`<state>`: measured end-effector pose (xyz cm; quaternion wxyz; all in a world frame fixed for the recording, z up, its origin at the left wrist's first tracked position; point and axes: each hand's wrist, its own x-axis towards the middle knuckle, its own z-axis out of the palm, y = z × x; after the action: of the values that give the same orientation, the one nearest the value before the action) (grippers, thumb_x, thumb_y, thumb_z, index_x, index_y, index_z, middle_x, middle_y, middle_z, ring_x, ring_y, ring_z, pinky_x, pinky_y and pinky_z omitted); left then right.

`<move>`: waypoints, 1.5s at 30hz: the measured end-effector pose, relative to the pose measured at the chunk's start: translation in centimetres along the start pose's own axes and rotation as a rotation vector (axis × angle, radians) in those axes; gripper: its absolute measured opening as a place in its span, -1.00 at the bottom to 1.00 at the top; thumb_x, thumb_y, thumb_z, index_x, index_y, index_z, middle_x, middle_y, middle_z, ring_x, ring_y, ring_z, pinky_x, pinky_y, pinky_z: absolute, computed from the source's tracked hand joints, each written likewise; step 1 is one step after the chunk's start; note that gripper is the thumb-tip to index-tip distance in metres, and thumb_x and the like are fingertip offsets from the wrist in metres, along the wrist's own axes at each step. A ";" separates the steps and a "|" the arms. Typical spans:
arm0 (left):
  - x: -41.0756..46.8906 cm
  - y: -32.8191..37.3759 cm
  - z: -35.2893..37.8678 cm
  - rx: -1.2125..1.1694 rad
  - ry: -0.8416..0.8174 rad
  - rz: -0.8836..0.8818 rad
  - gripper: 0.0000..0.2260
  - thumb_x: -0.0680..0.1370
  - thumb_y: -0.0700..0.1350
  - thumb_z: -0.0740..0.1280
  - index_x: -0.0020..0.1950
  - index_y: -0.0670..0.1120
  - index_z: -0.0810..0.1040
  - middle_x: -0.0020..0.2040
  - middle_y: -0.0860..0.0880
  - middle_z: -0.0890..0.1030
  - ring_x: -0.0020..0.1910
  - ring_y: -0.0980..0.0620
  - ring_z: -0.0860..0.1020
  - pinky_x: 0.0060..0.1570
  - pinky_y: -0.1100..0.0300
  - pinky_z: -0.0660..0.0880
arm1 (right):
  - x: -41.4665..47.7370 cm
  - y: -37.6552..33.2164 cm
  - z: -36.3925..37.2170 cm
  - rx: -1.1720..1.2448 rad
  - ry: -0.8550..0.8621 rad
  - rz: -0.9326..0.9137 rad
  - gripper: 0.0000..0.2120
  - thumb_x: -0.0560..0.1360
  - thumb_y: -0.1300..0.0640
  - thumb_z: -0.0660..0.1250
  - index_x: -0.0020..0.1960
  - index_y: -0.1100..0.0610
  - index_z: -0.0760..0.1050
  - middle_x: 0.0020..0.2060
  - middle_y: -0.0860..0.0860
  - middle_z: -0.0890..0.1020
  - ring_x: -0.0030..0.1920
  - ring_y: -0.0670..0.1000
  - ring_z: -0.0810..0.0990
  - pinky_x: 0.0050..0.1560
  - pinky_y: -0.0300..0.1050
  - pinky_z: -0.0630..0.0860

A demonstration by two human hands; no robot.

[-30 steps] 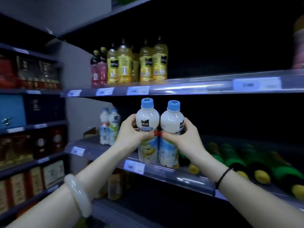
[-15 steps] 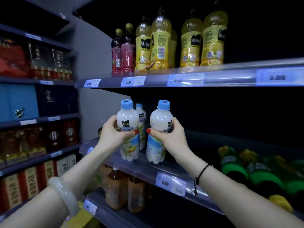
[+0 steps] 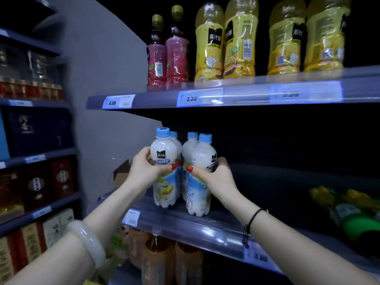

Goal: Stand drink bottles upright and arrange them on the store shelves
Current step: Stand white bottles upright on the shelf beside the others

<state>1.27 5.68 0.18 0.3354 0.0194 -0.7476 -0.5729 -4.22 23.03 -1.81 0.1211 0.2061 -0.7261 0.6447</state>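
Drink bottles, white with blue caps: gripping one in left hand, the other in right hand, fingers wrapping each body. Holding both upright at front of middle shelf, just ahead of two matching bottles. Unable to tell whether bases are touching shelf. Risking a topple: releasing before bases are sitting flat, bumping rear pair while pushing in, or leaving a bottle too near the lip.

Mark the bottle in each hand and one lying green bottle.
left-hand bottle (image 3: 163, 150), head view, white shoulder above label.
right-hand bottle (image 3: 202, 159), head view, white shoulder.
lying green bottle (image 3: 358, 225), head view, green body.
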 end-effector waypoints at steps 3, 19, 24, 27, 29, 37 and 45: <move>1.4 -0.9 -0.4 0.000 -0.099 -0.007 -0.64 0.33 -0.36 0.51 0.05 -0.15 0.51 -0.10 -0.02 0.65 -0.16 0.08 0.60 -0.35 0.31 0.50 | 0.1 -0.1 1.3 -0.121 0.039 0.006 -0.51 0.35 -0.07 0.51 0.08 0.14 0.36 -0.07 -0.05 0.56 -0.08 -0.08 0.56 -0.16 -0.18 0.51; 3.9 -4.6 -0.7 -0.018 -0.205 -0.015 -0.71 0.41 -0.16 0.49 0.07 -0.10 0.51 -0.10 0.03 0.60 -0.10 0.09 0.58 -0.17 0.19 0.52 | -1.3 1.1 5.9 -0.327 0.181 -0.022 -0.44 0.30 -0.30 0.38 0.16 -0.03 0.35 0.04 0.05 0.52 0.04 0.04 0.56 0.05 0.07 0.59; 3.2 -5.1 -0.4 -0.053 -0.212 -0.016 -0.78 0.45 -0.11 0.46 0.06 -0.07 0.54 -0.05 -0.03 0.64 -0.06 0.03 0.61 -0.09 0.15 0.58 | -1.4 1.2 5.8 -0.374 0.196 -0.011 -0.45 0.34 -0.28 0.37 0.17 0.00 0.35 0.05 0.06 0.52 0.04 0.06 0.56 0.03 0.09 0.58; 2.5 -5.0 0.0 0.045 -0.119 0.016 -0.67 0.44 -0.05 0.47 0.14 -0.15 0.55 0.02 -0.08 0.61 0.05 -0.06 0.58 -0.15 0.24 0.52 | -1.7 1.0 5.8 -0.395 0.194 0.012 -0.42 0.29 -0.39 0.29 0.15 -0.06 0.34 0.05 0.03 0.53 0.03 0.05 0.56 0.01 0.09 0.58; 1.6 -4.6 0.3 0.178 0.032 0.095 -0.50 0.42 -0.06 0.49 0.27 -0.20 0.43 0.24 -0.16 0.46 0.24 -0.11 0.43 0.10 0.19 0.39 | -1.9 0.9 5.5 -0.368 0.161 0.017 -0.42 0.28 -0.41 0.27 0.16 -0.11 0.34 0.06 -0.01 0.56 0.05 0.01 0.57 0.03 0.08 0.58; -3.8 -1.8 4.4 0.223 -0.163 0.637 -0.79 0.44 -0.14 0.44 0.05 -0.10 0.58 0.00 0.03 0.49 0.06 -0.01 0.48 0.10 0.10 0.43 | -4.5 1.1 -1.1 -0.387 0.244 -0.040 -0.67 0.55 0.00 0.27 0.30 0.05 0.44 0.03 0.02 0.60 0.06 -0.02 0.57 0.11 -0.06 0.53; -11.2 4.1 17.7 0.079 -0.452 0.703 -0.76 0.45 -0.16 0.43 0.11 -0.05 0.58 -0.01 0.16 0.51 0.08 0.10 0.47 0.07 0.17 0.46 | -10.9 -0.2 -17.3 -0.539 0.419 -0.064 -0.70 0.51 0.30 0.22 0.19 0.10 0.54 0.09 0.04 0.62 0.11 -0.04 0.58 0.22 -0.14 0.48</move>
<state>2.17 26.63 -3.68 0.3371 -0.3501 -0.7849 -0.3844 3.96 41.59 -3.99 0.3379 0.0527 -0.8229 0.4538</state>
